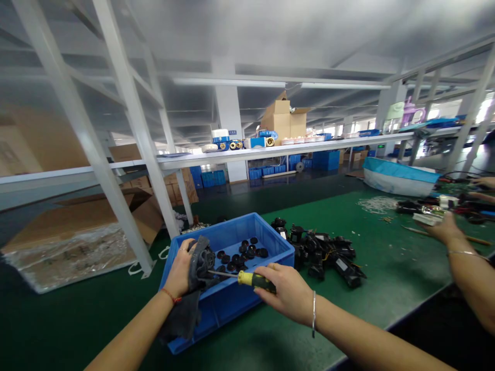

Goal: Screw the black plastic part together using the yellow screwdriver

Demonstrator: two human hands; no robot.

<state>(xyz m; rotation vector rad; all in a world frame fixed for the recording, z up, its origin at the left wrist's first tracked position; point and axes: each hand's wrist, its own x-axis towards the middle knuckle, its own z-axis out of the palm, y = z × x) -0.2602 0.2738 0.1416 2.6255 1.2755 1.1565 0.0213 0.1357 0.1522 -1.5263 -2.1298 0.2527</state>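
My left hand (180, 272) grips a dark grey cloth (195, 278) wrapped around a black part over the near left corner of a blue plastic bin (270, 239). My right hand (288, 291) holds a screwdriver (247, 278) with a yellow and black handle; its metal shaft points left to the part in the cloth. Several small black round caps (247, 250) lie on the bin's floor. A pile of black valve-like parts (328, 252) sits on the green table just right of the bin.
Another person's hand (444, 229) and forearm work at the right among wires and small parts. A white and blue bag (398, 175) lies behind. White frame posts (127, 154), a shelf with boxes (284, 121) and a cardboard box (77, 232) stand left and behind.
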